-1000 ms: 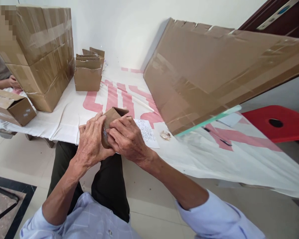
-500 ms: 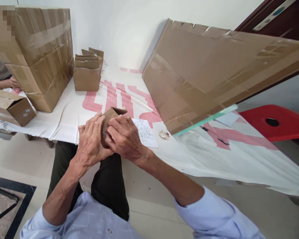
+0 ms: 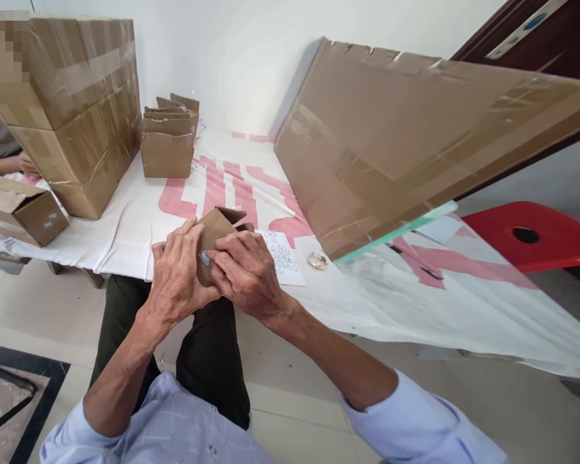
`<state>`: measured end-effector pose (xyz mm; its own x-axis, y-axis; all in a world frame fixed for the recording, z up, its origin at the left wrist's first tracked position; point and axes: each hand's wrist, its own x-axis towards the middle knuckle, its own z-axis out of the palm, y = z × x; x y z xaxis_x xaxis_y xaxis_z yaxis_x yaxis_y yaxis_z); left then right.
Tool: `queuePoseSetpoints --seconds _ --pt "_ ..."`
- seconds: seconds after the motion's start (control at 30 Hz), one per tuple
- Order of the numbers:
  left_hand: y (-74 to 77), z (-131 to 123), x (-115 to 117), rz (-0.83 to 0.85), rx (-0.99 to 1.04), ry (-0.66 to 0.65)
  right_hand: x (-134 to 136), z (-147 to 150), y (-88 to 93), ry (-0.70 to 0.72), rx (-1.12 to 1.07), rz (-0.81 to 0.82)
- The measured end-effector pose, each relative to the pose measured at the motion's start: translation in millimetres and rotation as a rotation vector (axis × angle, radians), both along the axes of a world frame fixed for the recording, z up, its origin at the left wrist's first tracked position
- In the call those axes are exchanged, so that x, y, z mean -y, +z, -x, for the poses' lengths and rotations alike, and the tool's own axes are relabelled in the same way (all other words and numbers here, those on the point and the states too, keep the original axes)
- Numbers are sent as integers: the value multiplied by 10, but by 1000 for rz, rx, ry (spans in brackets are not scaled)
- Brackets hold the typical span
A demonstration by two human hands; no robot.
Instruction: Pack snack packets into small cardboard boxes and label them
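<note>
A small brown cardboard box (image 3: 216, 225) is held over the table's front edge, its flap end turned away from me. My left hand (image 3: 176, 274) is closed around its left side, thumb underneath. On the side facing me is a small pale sticker (image 3: 204, 257) with a dark outline. My right hand (image 3: 246, 270) is closed at the box's right side, its curled fingertips against the cardboard beside the sticker; its thumb is mostly hidden. Just beyond that hand lies a white sheet (image 3: 285, 258) covered in similar small outlined marks.
Taped cartons (image 3: 84, 116) are stacked at left, near another person's hand (image 3: 28, 165) and a smaller carton (image 3: 24, 209). Open small boxes (image 3: 167, 151) stand at the back. A large cardboard panel (image 3: 391, 142) leans right. A crumpled clear scrap (image 3: 316, 261), pen (image 3: 430, 272) and red stool (image 3: 526, 238) are also there.
My right fingers have shifted slightly right and down across the box, uncovering more of the sticker. The left hand keeps its hold, and the box stays nearly in place.
</note>
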<state>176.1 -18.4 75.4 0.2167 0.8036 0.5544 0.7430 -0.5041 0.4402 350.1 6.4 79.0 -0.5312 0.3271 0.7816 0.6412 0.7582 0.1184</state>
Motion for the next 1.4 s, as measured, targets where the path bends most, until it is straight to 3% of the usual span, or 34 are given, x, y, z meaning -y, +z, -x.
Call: queuePoseSetpoints --seconds 0.13,0.73,1.4 --pt "-5 -1 3 -11 9 -3 14 12 -6 15 -30 27" --pt "-68 -18 5 -112 -1 35 240 203 -55 -208 -129 186" --pt "-79 -45 9 -143 -4 67 225 177 -39 -147 -84 233"
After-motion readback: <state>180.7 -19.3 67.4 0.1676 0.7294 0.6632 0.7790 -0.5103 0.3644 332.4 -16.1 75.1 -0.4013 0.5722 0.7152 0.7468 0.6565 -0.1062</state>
